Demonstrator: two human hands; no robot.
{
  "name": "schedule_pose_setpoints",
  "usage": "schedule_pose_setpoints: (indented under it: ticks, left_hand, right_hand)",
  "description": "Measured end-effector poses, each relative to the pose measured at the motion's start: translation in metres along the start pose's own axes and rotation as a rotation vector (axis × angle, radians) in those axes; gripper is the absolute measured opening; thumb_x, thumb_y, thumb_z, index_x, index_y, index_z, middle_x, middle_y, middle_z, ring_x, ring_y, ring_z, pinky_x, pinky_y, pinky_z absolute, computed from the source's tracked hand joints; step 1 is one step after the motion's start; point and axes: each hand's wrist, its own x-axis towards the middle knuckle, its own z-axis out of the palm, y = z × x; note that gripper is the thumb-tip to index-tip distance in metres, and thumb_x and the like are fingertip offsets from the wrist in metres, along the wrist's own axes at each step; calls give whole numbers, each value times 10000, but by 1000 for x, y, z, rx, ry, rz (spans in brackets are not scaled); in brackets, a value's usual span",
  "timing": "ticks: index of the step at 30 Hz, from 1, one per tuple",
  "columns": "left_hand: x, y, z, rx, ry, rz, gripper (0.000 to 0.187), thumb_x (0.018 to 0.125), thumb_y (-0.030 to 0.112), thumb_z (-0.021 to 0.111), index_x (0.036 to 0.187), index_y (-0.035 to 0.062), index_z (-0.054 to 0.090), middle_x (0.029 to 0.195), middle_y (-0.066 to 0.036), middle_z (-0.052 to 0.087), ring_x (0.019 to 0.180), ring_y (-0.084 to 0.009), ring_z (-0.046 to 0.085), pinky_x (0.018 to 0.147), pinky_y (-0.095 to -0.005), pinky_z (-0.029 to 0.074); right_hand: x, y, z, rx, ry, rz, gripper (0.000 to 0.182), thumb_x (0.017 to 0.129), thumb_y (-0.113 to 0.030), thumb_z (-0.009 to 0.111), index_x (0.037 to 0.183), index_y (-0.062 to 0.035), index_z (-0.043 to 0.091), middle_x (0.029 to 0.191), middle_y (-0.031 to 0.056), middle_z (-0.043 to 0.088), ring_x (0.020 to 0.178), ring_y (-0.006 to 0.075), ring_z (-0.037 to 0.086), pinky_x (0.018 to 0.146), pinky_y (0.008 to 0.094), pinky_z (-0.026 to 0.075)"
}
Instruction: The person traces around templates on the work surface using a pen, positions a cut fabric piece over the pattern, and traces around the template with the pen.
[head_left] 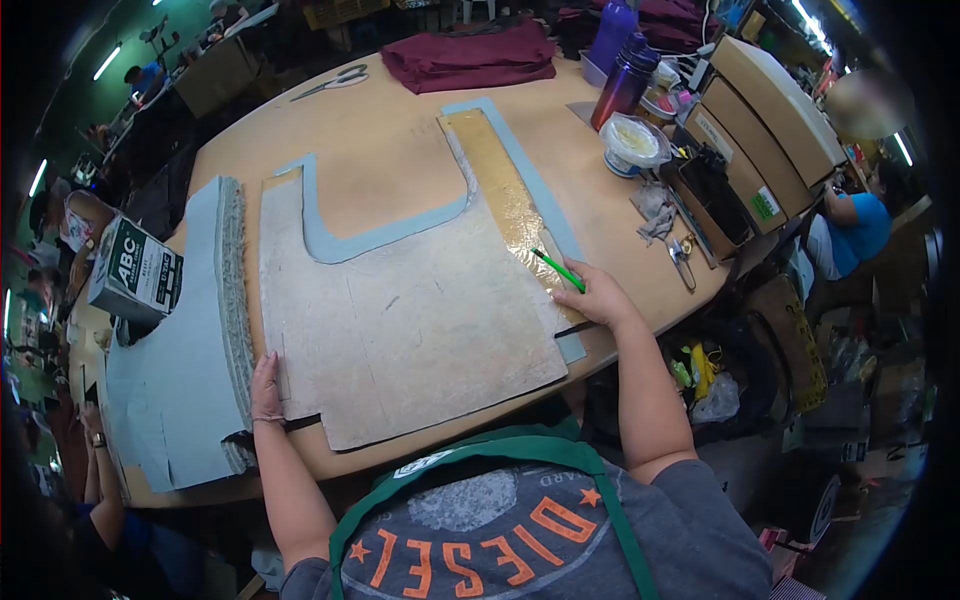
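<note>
A large grey cardboard pattern (410, 320) lies flat on the wooden table (390, 170), on top of a light blue fabric piece (390, 235) whose edge shows around it. My left hand (266, 388) presses flat on the pattern's left edge, next to a thick stack of blue cut pieces (190, 350). My right hand (597, 295) rests at the pattern's right edge and holds a green pencil (556, 270), its tip on a gold-tinted strip (500, 185).
Scissors (335, 82) and folded maroon fabric (470, 58) lie at the far side. Purple bottles (625, 80), a lidded bowl (633, 142) and cardboard boxes (770, 120) crowd the right. An ABC box (135, 270) sits left. A seated person in blue (855, 230) is at right.
</note>
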Motion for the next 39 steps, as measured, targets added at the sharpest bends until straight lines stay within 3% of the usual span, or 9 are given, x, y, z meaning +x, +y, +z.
schedule_pose_setpoints:
  ticks: [8,12,17,26,28,30,34,37,39]
  left_hand:
    - [1,-14,-1,251,-28,6,361,892,268,458,1065,-37,548,1040,-98,575,963,-164,526,864,-280,386]
    - [-14,3,46,922,148,375,449,801,266,585,1099,-59,500,1111,-176,506,1052,-268,472,880,-342,381]
    - [-19,28,81,1360,427,319,755,619,283,743,1197,-51,390,1086,-235,496,1027,-350,476,861,-378,398]
    - [-1,15,73,972,243,-40,375,606,272,745,786,-9,575,850,-176,573,803,-281,558,711,-349,446]
    - [-5,7,79,1046,293,232,274,613,232,729,644,6,577,831,-161,560,786,-304,530,699,-361,433]
    - [-8,1,86,1176,430,464,305,611,211,727,774,2,576,819,-170,550,784,-328,502,711,-368,418]
    - [-11,21,96,1106,573,306,529,641,234,726,1032,1,457,949,-169,533,923,-366,509,816,-412,428]
    - [-7,41,91,942,361,-93,499,642,243,732,982,-27,486,940,-183,553,920,-362,537,801,-395,449]
    - [-11,44,88,998,314,-80,468,644,279,719,909,-42,502,862,-217,572,855,-351,562,760,-386,461]
  right_hand:
    - [-11,9,-10,196,275,-83,535,710,-182,677,1160,31,482,1066,152,576,989,206,544,865,295,407]
    - [-22,46,-53,193,463,-135,395,725,-140,665,1072,5,545,987,77,583,891,117,523,784,251,415]
    - [-18,53,-69,-528,549,-162,307,667,-184,693,891,1,595,856,147,524,857,320,497,781,390,400]
    - [27,34,-1,-557,683,-175,212,749,-183,608,849,-3,555,849,179,507,851,352,481,754,413,392]
    - [26,38,-5,-498,693,-173,204,761,-180,594,848,-2,546,834,184,507,835,357,484,740,417,397]
    - [29,46,-7,-499,699,-232,212,764,-187,592,845,5,550,822,189,507,820,363,491,731,424,401]
    - [31,53,-7,-518,714,-250,249,769,-209,599,859,19,552,813,184,505,813,363,499,724,425,403]
    - [33,54,-6,-544,687,-203,278,777,-232,602,872,25,552,820,181,503,816,358,499,724,417,404]
    - [30,47,-7,-529,686,-149,291,783,-243,602,879,27,552,826,180,501,816,355,498,721,411,404]
